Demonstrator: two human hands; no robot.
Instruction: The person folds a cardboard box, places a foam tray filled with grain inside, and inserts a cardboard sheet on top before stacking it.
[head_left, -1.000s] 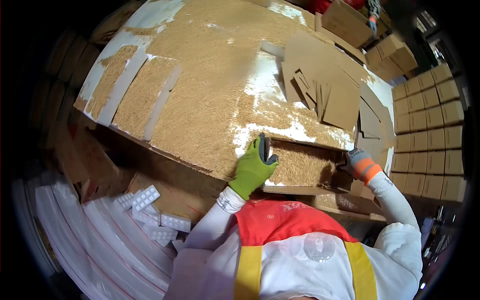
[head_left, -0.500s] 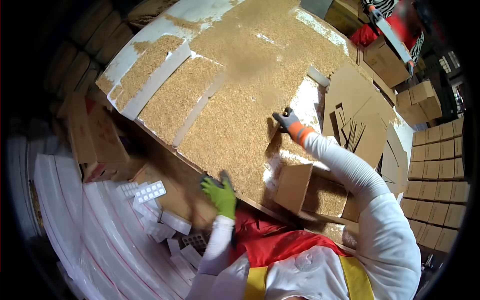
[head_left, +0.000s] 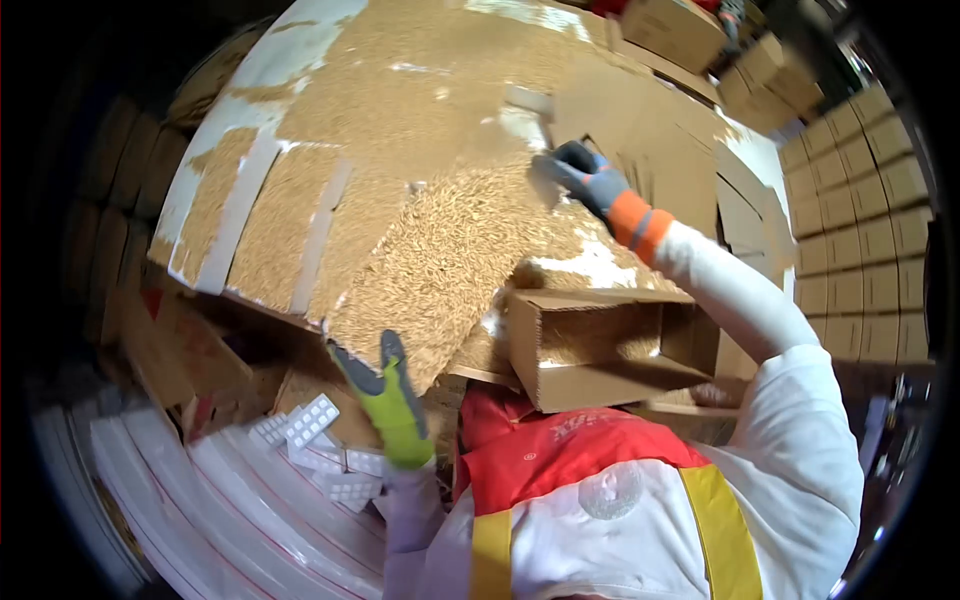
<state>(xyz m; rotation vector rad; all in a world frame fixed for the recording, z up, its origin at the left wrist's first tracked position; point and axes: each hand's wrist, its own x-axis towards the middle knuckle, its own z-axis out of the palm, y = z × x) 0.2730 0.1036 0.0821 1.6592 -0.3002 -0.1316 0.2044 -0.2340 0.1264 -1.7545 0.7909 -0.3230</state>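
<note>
My right hand [head_left: 578, 172], in a grey glove with an orange cuff, reaches forward and lies palm-down on a heap of tan husk-like grain [head_left: 440, 250] spread over a white table [head_left: 270, 70]. My left hand [head_left: 385, 392], in a green glove, hangs at the table's near edge with fingers apart, holding nothing. An open cardboard box [head_left: 600, 385] sits at the near edge against my red and yellow vest, some grain inside it. It lies under my right forearm.
Flat cardboard blanks [head_left: 680, 150] lie on the table's far right. Rows of closed cartons [head_left: 870, 200] are stacked at the right. White blister trays [head_left: 310, 425] and white plastic sheets [head_left: 200, 500] lie below the table on the left. More cartons [head_left: 680, 30] stand at the back.
My left hand left the box's edge and dropped to the table's near edge. My right hand left the box's side and reached out over the grain.
</note>
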